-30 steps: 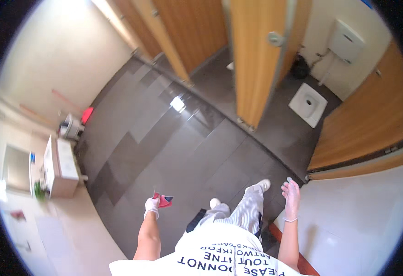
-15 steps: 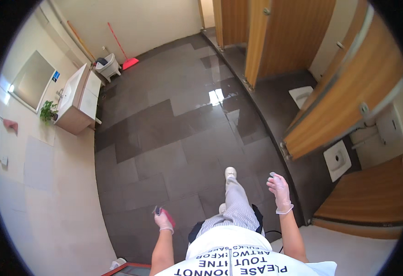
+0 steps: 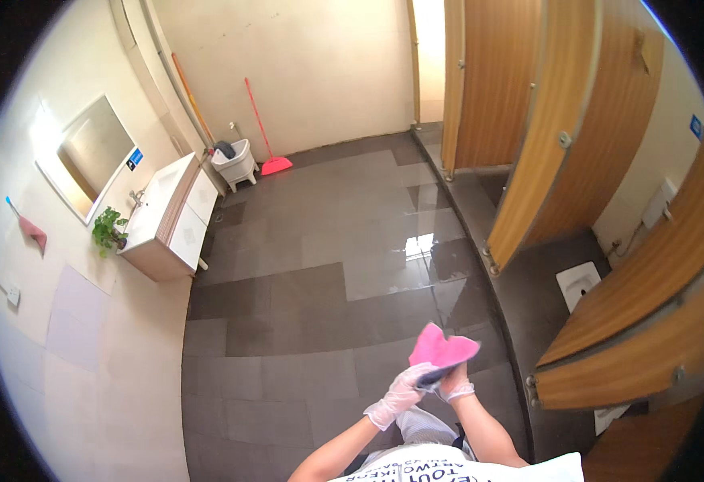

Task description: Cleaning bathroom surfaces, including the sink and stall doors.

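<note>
My left hand (image 3: 404, 394), in a clear thin glove, is closed on a bright pink cloth (image 3: 442, 347) with a dark grey side or fold at its lower edge. Right beside it, my right hand (image 3: 457, 382), gloved too, grips the cloth from the other side. Its fingers are mostly hidden behind the fabric. Both hands meet in front of my body, above the grey tiled floor.
Wooden stall doors (image 3: 544, 136) line a raised step on the right, with a squat toilet (image 3: 579, 286) behind. At the left stand a washbasin cabinet (image 3: 177, 210) and a potted plant (image 3: 109, 231). A mop tub (image 3: 235, 165) and red broom (image 3: 275, 165) are far back. The floor (image 3: 420, 249) shines wet.
My hands have come together from wide apart. The pink cloth, bunched in my left hand before, now spreads between both hands. The view has tilted up toward the far wall.
</note>
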A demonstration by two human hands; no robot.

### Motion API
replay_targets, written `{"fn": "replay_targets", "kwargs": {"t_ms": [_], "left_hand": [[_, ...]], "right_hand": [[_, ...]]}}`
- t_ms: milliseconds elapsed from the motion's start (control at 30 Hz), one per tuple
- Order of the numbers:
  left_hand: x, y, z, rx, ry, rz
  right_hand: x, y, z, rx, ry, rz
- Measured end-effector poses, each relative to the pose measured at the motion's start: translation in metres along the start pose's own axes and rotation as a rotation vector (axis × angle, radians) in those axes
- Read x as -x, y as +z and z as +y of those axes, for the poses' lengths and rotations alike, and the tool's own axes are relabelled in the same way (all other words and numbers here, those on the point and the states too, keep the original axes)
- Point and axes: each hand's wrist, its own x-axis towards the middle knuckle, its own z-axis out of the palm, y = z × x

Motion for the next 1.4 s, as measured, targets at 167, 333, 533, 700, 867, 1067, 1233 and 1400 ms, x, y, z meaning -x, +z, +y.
{"fn": "replay_targets", "kwargs": {"t_ms": [167, 333, 533, 700, 867, 1067, 1233, 1400], "left_hand": [[-0.05, -0.055, -0.014, -0.142, 0.008, -0.048], [-0.063, -0.148, -0.014, 0.062, -0.13, -0.046], [-0.064, -0.251, -0.051, 0.316, -0.557, 0.615], [-0.129, -0.355, -0.107, 0.363, -0.709, 0.561], [-0.281, -0.402, -0.113, 0.699, -0.818, 0.196], [-0.449, -0.383, -0.132, 1.462, -0.66, -0.01], [-0.561, -0.377, -0.17, 1.197, -0.776, 0.084], [-0.669, -0.404, -0.173, 1.047, -0.618, 0.084]], "right_hand": [[-0.074, 0.058, -0.026, -0.169, 0.121, -0.217], [-0.16, 0.106, -0.013, -0.282, 0.249, -0.309], [-0.222, 0.228, -0.028, -0.187, 0.19, -0.528], [-0.333, 0.212, -0.016, -0.826, 0.545, -0.296], [-0.372, 0.306, -0.047, 0.154, 0.118, -0.241], [-0.43, 0.347, -0.076, 0.222, -0.012, -0.286], [-0.494, 0.332, -0.129, 0.145, -0.084, -0.183], [-0.587, 0.374, -0.195, 0.301, -0.12, -0.176]]}}
